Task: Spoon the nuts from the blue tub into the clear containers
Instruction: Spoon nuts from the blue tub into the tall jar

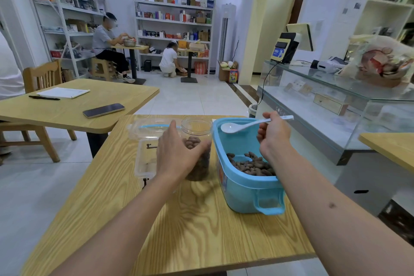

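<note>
Spoon raised over the blue tub, other hand on the nut jar.

I see my right hand (272,135), right of centre in the frame, pinching the handle of a white spoon (251,124); the spoon's bowl points left and hangs empty above the far end of the blue tub (246,188). The tub stands on the wooden table (201,231) at centre right, with brown nuts (251,164) lying across its bottom. My left hand (177,154), at the centre of the frame, wraps fingers and thumb round a round clear jar (197,132) that is touching the tub's left wall and is largely filled with nuts. Behind and left of the jar sit two more clear containers (145,159). A dark phone (103,110) lies on the neighbouring table in the left of the frame.
</note>
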